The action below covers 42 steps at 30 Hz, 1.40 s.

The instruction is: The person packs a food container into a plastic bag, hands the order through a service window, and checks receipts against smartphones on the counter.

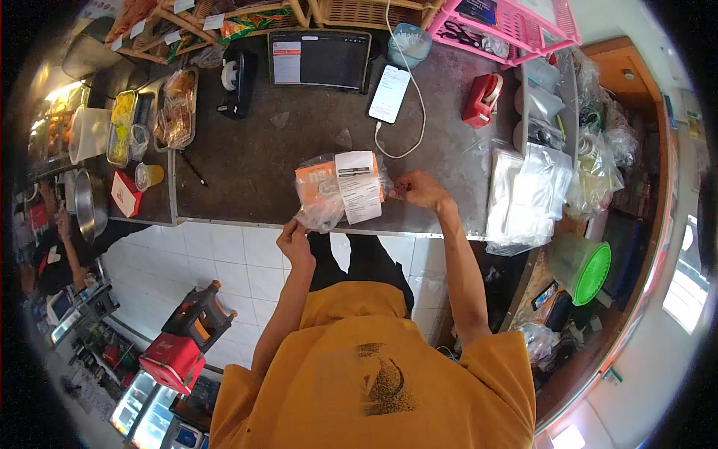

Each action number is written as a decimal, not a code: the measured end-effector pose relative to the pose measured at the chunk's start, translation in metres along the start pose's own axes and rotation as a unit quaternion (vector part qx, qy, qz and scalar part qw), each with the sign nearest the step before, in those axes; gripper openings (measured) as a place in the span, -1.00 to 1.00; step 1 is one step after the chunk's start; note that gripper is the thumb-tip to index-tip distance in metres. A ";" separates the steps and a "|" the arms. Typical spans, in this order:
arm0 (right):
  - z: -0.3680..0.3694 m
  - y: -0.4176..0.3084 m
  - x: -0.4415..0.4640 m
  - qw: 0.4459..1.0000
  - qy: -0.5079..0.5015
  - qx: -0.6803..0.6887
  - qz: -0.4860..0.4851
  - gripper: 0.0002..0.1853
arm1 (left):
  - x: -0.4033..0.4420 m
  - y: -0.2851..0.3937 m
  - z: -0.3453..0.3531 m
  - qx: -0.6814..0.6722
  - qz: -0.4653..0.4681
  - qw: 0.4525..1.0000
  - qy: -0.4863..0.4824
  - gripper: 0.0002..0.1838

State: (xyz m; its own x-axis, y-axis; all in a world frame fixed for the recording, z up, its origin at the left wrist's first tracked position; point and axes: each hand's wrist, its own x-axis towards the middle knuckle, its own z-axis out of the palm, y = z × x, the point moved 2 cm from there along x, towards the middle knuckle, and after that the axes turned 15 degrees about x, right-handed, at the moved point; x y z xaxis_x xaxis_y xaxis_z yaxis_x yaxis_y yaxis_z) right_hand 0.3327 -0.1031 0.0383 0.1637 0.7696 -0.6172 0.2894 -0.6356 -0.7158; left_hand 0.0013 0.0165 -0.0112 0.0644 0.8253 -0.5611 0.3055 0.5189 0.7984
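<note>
A clear plastic bag (323,215) lies at the front edge of the dark counter, with an orange printed packet or box (318,181) inside it. Across its right half is a white printed receipt (357,187). My left hand (296,242) pinches the bag's lower left corner at the counter edge. On the other side, my right hand (421,190) has its fingers closed on the bag's right edge, beside the receipt. Parts of the fingertips on both hands are hidden by the plastic or too small to make out.
Behind the bag are a charging phone (389,93), a tablet (319,60) and a red tape dispenser (482,100). Clear bags (529,194) are stacked at right. A black tape dispenser (236,84) and food trays (176,109) stand left. Another person (63,251) is at far left.
</note>
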 end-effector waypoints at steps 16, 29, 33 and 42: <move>0.053 -0.097 -0.038 0.891 0.368 0.108 -0.242 -0.54 | 0.083 -0.014 -0.030 0.041 -0.102 0.985 -0.131 -0.57; 0.082 -0.148 -0.106 0.862 0.415 0.203 -0.208 -0.58 | 0.057 0.090 0.035 0.011 0.007 0.882 -0.471 -0.31; 0.068 -0.140 -0.199 0.826 0.472 0.217 -0.220 -0.56 | -0.005 0.083 0.074 0.114 0.050 0.796 -0.592 -0.37; 0.001 0.046 -0.426 0.648 0.644 0.355 -0.199 -0.30 | -0.171 0.047 0.228 0.030 -0.086 0.770 -0.631 -0.41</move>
State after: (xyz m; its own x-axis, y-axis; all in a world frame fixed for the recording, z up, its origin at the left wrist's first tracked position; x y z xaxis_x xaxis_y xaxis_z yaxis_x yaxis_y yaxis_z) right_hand 0.2750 -0.4603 0.2675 0.9929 0.0039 0.1190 0.1178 0.1122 -0.9867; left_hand 0.2208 -0.1511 0.0724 0.8789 -0.1488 -0.4532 0.4538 0.5540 0.6980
